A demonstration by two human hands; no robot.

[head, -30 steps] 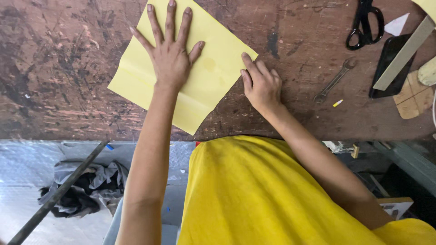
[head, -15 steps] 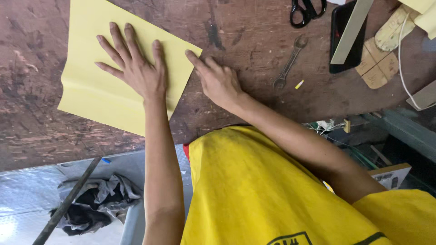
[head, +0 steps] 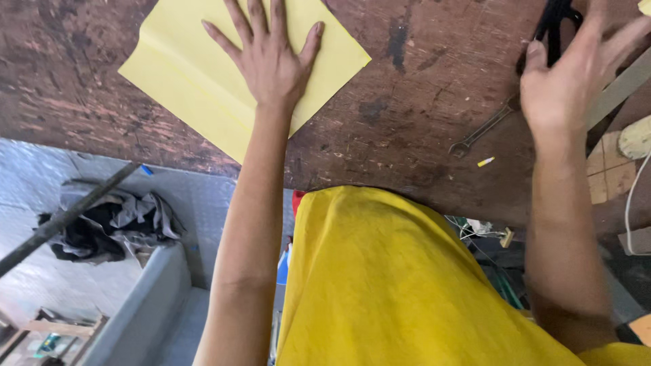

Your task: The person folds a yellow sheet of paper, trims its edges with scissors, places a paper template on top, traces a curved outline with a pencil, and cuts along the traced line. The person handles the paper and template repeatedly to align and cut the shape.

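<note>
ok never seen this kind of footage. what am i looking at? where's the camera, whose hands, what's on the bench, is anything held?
There is no machine here: a person in a yellow shirt works with bare hands. The single camera sits on their head and looks down, so you see their own arms reaching away from the body.

The left hand lies flat, fingers spread, on a folded yellow paper sheet on a worn brown wooden table. The right hand is open and blurred above the table, over black scissors, near a metal wrench. It holds nothing.

Also on the table: a small yellow scrap and wood pieces at the right edge. Below the table edge lies a heap of dark cloth.
</note>
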